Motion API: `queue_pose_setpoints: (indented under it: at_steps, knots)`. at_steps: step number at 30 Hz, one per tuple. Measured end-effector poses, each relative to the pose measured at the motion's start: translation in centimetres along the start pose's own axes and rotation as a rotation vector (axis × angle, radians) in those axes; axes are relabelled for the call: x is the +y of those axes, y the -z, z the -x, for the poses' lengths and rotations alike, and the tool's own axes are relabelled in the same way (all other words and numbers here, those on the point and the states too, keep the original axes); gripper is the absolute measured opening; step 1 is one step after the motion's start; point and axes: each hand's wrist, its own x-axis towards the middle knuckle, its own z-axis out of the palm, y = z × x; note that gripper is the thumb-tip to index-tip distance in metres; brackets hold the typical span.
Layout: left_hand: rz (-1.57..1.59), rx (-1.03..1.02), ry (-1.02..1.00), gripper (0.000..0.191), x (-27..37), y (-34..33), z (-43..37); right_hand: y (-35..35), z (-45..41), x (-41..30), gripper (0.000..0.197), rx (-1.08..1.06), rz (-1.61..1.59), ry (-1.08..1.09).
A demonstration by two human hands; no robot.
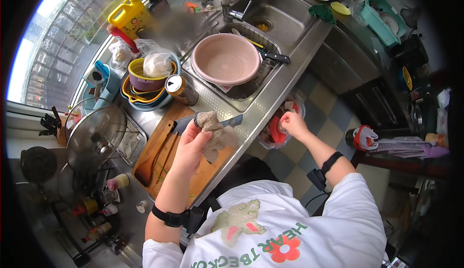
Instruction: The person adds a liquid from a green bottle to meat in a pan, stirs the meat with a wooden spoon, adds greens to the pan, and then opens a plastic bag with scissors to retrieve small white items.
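Note:
My left hand (188,144) grips a crumpled grey-brown cloth (212,123), which hangs over the wooden cutting board (204,172). Behind the cloth, a knife blade (235,120) shows in part on the board. A wooden spatula (145,166) and thin wooden sticks (163,155) lie along the board's left side. Off the counter's front edge, my right hand (295,124) is above a waste bin lined with clear plastic (267,145). Red material (277,134) lies inside it. The right fingertips are drawn together; whether they pinch anything is unclear.
A pink basin (226,61) sits over the near sink, beside a black-handled knife (276,57). A drink can (182,89) stands near nested colanders (132,95). Glass pot lids (98,134) lean at left. The metal counter edge (268,112) runs between my hands.

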Motion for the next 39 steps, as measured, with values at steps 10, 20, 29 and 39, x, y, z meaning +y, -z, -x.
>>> queue_pose_setpoints:
  at_steps: [10,20,29,39]
  knots:
    - [0.005,0.062,-0.019,0.038,0.1,0.8,0.3,-1.3,-1.0,1.1,0.014,0.027,0.389,-0.026]
    - [-0.092,-0.109,-0.091,0.048,2.6,5.1,6.0,-1.2,-0.1,-25.8,0.046,-0.476,-0.393,1.003]
    - [-0.421,0.472,-0.24,0.044,3.0,14.4,16.8,-11.9,0.8,-38.4,0.036,-1.241,-0.091,0.819]
    - [-0.523,1.208,-0.584,0.029,5.7,27.5,14.8,-23.5,-0.4,-49.8,0.024,-0.114,-0.317,1.111]
